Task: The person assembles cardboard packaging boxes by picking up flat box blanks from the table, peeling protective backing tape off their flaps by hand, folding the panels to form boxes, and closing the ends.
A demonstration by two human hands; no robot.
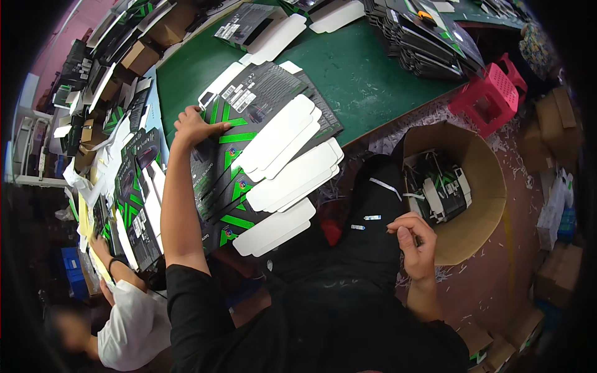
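Flattened black cardboard boxes (267, 93) with green stripes and white flaps lie fanned out at the table's near left edge, their lower part overhanging toward my lap. My left hand (198, 127) grips their left side, thumb on the printed face and fingers bent at the edge. My right hand (415, 242) is raised over my right thigh, apart from the boxes, with its fingers curled and thumb pressed in. Whatever sits in that pinch, if anything, is too small to make out. Small label strips (372, 217) stick to my dark trousers.
A round cardboard bin (476, 230) with box pieces stands at my right. The green table (367, 81) carries a tall stack of flat boxes (423, 37). Beyond the bin is a pink stool (488, 93). A co-worker in a white sleeve (134, 320) handles papers at left. Paper shreds litter the floor.
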